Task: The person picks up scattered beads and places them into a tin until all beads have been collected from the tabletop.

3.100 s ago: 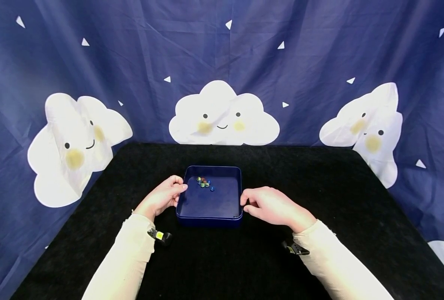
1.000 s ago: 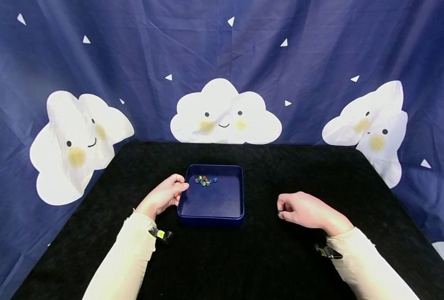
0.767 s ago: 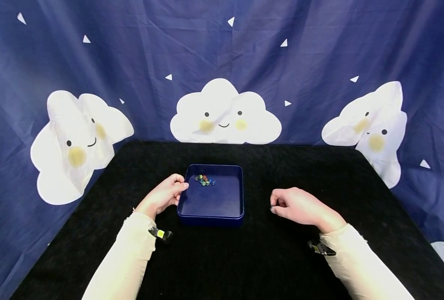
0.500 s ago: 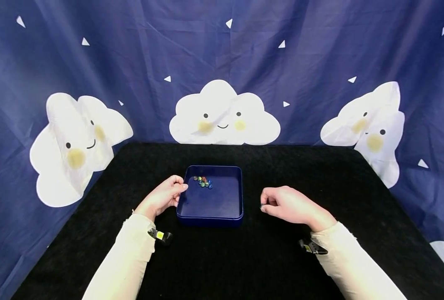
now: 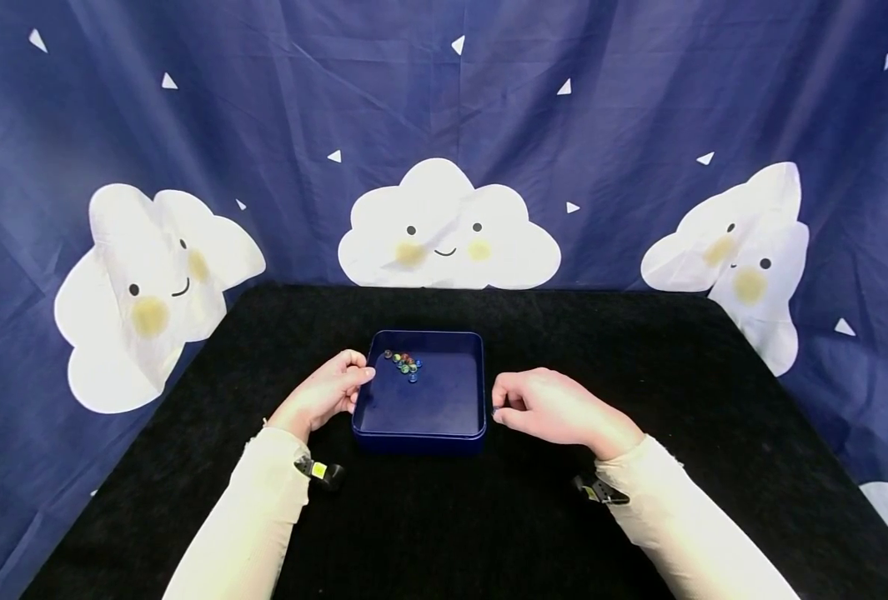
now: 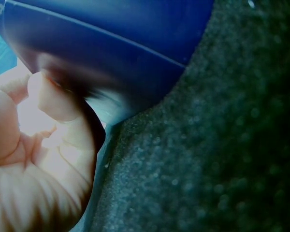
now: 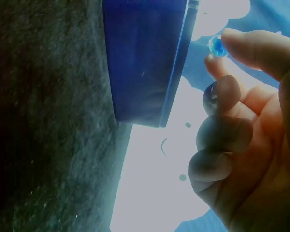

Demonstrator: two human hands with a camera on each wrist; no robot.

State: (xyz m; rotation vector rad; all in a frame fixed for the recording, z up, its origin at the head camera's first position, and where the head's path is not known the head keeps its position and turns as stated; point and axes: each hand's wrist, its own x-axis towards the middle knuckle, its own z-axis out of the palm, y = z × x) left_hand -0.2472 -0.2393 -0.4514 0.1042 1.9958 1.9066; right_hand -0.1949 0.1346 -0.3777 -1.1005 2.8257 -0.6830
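Observation:
A square dark-blue box (image 5: 421, 408) without a lid stands on the black cloth, with several coloured glass marbles (image 5: 404, 367) inside, most of them clustered toward its back left. My left hand (image 5: 328, 388) grips the box's left wall, thumb over the rim; in the left wrist view fingers press the blue side from outside. Just outside the box's right wall, my right hand (image 5: 552, 408) pinches one blue marble (image 7: 217, 46) between thumb and forefinger. Its other fingers are curled in the right wrist view.
Black cloth (image 5: 444, 533) covers the table around the box. Behind it hangs a navy curtain (image 5: 601, 108) printed with white smiling clouds (image 5: 447, 225) and small white triangles.
After being at the box's right side earlier, my right hand was farther right one second ago; it has since come left with the marble. Marbles in the box have rolled slightly. Left hand stays put.

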